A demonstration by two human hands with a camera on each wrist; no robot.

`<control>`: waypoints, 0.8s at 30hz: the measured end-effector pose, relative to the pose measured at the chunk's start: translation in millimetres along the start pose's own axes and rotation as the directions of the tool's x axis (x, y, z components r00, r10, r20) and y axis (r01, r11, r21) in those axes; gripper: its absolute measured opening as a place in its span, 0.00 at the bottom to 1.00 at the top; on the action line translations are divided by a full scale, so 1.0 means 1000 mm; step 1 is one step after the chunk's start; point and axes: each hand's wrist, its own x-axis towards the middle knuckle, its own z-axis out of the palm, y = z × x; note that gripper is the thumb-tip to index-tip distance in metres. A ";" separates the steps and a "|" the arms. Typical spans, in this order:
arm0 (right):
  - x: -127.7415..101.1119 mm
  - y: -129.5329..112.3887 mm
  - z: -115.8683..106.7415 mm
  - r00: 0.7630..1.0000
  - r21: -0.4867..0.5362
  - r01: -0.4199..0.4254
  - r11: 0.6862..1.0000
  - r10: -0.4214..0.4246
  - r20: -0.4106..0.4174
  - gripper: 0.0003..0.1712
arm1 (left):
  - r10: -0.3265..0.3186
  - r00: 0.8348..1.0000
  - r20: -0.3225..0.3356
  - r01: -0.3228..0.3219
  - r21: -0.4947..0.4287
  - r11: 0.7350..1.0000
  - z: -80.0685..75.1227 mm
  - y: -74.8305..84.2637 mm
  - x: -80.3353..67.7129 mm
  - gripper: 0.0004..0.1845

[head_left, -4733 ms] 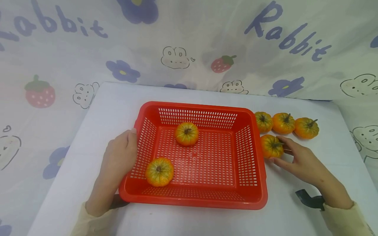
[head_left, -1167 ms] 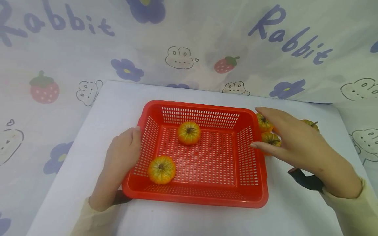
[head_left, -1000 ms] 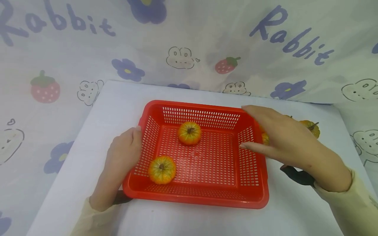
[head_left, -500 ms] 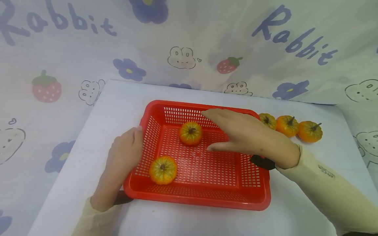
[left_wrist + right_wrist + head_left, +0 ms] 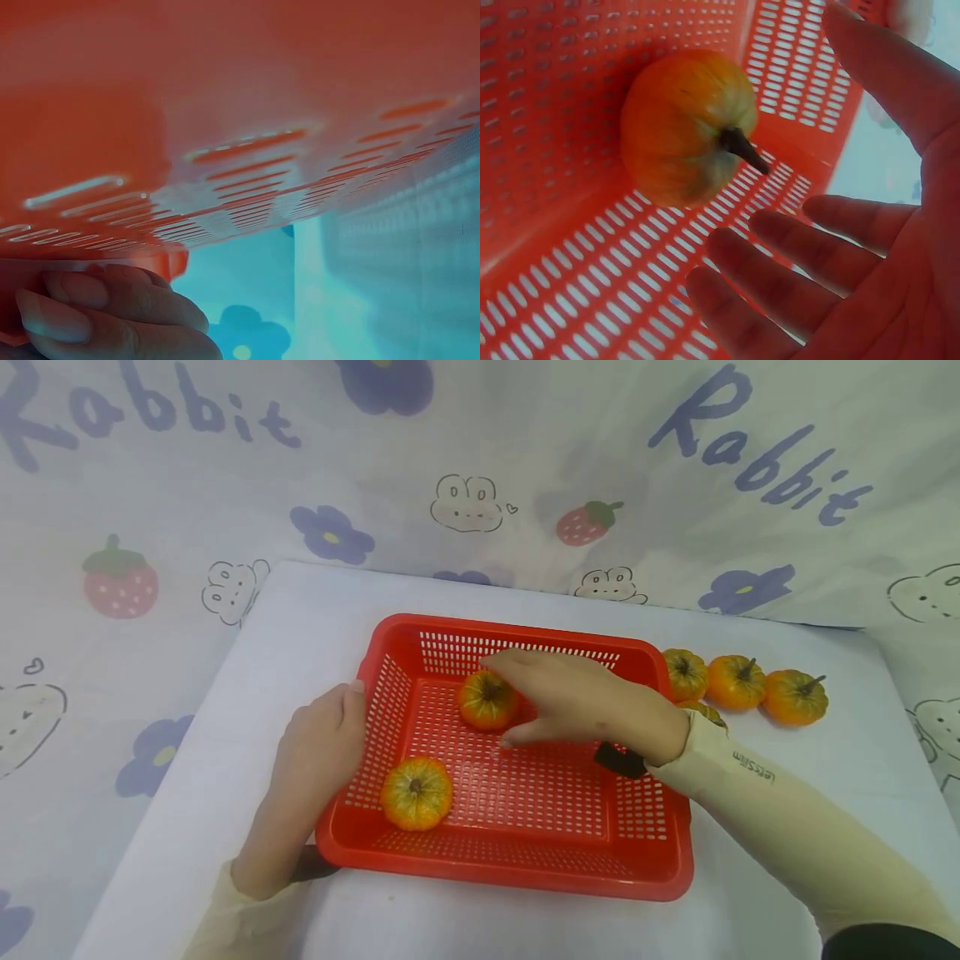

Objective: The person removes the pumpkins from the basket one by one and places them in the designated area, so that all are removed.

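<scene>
The right hand (image 5: 581, 706) has moved from the pumpkins at 3 o'clock into the basket (image 5: 525, 877). Its fingers are spread and empty, beside the far pumpkin (image 5: 487, 700). The left hand (image 5: 318, 760) still holds the basket's rim.

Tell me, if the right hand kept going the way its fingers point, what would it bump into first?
Probably the small pumpkin at the back of the red basket; the right hand, open, is nearly on it.

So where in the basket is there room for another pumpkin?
The right half of the basket floor is bare, between the front pumpkin and the right wall. The back is crowded: the right hand reaches to the back pumpkin.
</scene>
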 end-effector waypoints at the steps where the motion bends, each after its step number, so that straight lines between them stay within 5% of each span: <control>1: 0.003 0.001 0.003 1.000 0.003 -0.006 1.000 0.006 0.003 0.55 | -0.001 1.000 0.000 0.001 -0.001 1.000 0.000 0.000 0.000 0.29; 12: 0.019 0.014 0.019 0.997 0.059 -0.074 0.995 0.072 0.034 0.52 | -0.008 1.000 -0.003 0.008 -0.007 1.000 0.000 0.002 0.000 0.28; 24: 0.031 0.017 0.030 0.997 0.056 -0.060 0.997 0.057 0.058 0.50 | 0.003 1.000 -0.006 -0.003 -0.015 1.000 -0.001 0.001 -0.001 0.30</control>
